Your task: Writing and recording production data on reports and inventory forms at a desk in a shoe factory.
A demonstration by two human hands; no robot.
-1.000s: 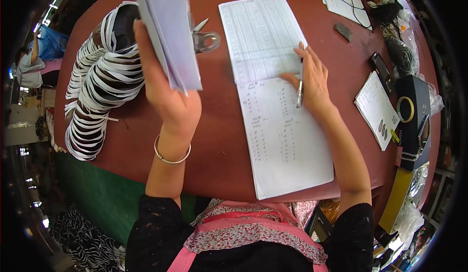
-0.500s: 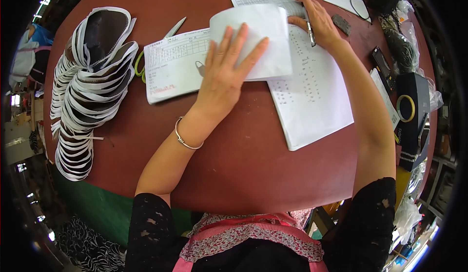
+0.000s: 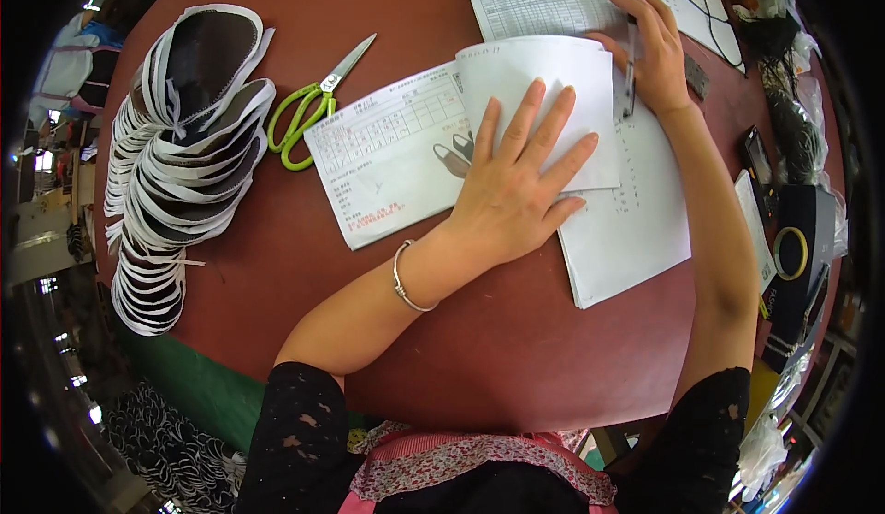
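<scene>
My left hand (image 3: 516, 187) lies flat with fingers spread on the turned-over white pages (image 3: 539, 58) of a paper pad (image 3: 383, 196). The pad's uncovered left part shows a printed grid and a small picture of shoes. My right hand (image 3: 659, 67) is closed around a slim pen (image 3: 631, 53), beside the pad's right edge. Beneath the pad and my right hand lies a stack of white sheets (image 3: 631, 260) with small marks, partly covered. A sheet with a printed table (image 3: 535, 2) lies beyond them.
Green-handled scissors (image 3: 300, 122) lie left of the pad. Farther left stands a bundle of dark shoe uppers with white edging (image 3: 189, 177). On the right are a grey stone-like block (image 3: 696, 78), a black box (image 3: 795, 297), a tape roll (image 3: 790, 253) and a paper with a black cord (image 3: 682, 2).
The pad and my left hand have shifted right and nearer, uncovering the scissors. My right hand stays by the pad with the pen. The whole view has shifted slightly.
</scene>
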